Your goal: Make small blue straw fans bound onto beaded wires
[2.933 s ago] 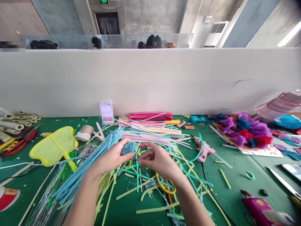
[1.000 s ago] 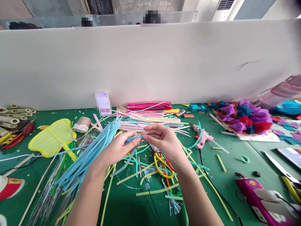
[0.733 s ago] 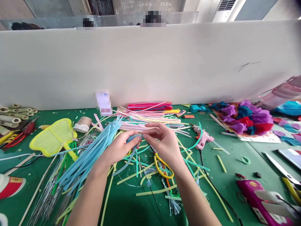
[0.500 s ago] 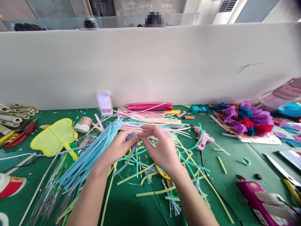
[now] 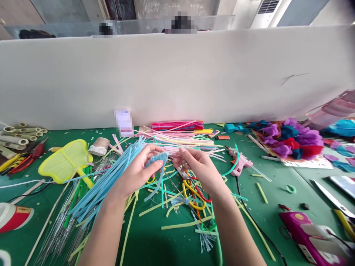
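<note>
Between the thumb and fingers of my left hand (image 5: 135,171) is a small blue woven piece (image 5: 163,159), its loose tail strip hanging down. My right hand (image 5: 199,170) is a short way to the right, thumb and forefinger pinched together. Whatever those fingertips hold is too thin to make out. Below the hands, a thin dark wire slants down to a light blue tassel (image 5: 179,201). A bundle of long light blue strips (image 5: 111,181) lies by my left forearm. Scissors with yellow and red handles (image 5: 197,203) rest under my right hand among cut yellow and green strips.
On the left are a yellow leaf-shaped net (image 5: 65,160), a twine spool (image 5: 99,146) and red-handled pliers (image 5: 30,157). On the right lie a pink glue gun (image 5: 240,162), purple and red felt petals (image 5: 302,138) and a magenta power strip (image 5: 298,225). A white partition (image 5: 177,77) stands behind.
My hands have moved apart, the right one drawing back to the right. The blue piece has turned to show more of its face, and the scissor handles are now more exposed.
</note>
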{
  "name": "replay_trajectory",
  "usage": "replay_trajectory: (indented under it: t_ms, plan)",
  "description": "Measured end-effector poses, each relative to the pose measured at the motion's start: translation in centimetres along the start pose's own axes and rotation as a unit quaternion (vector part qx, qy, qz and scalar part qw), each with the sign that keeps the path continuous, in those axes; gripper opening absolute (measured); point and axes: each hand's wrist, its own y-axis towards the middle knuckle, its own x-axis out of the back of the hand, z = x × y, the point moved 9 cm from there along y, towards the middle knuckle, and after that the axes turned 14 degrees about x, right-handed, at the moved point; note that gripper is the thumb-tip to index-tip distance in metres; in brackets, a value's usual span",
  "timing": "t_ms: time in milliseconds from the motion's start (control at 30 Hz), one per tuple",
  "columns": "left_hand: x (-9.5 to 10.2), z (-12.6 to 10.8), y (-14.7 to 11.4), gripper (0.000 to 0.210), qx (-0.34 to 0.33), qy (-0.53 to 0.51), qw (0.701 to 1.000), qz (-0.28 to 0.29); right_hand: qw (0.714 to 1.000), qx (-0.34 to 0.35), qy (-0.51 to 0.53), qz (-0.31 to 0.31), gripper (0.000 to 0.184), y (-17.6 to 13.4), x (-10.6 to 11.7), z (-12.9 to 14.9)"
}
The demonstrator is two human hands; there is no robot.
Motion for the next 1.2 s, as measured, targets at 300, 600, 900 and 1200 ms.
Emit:
replay_trajectory:
  t_ms: [300,600,900,1200]
  plan:
    - [0.1,-1.0,-0.3,0.031,-0.033,-0.027,0.997,-0.067,0.997,0.059,-0.045,-0.011,0.036,-0.6,0.9,2.6]
    - [2.2,-2.0,-1.5,0.033,-0.063,-0.067,0.988,-0.122,0.988,0.099,-0.087,0.083,0.035,1.5,-1.9,5.9]
    - [2.7,-2.2,-1.8,0.035,-0.07,-0.06,0.99,-0.106,0.985,0.071,-0.058,0.147,0.029,2.9,-3.4,5.2]
    - [3.3,-2.4,-2.8,0.031,-0.088,-0.05,0.987,-0.128,0.98,0.059,-0.108,0.154,0.039,2.6,-4.0,7.0]
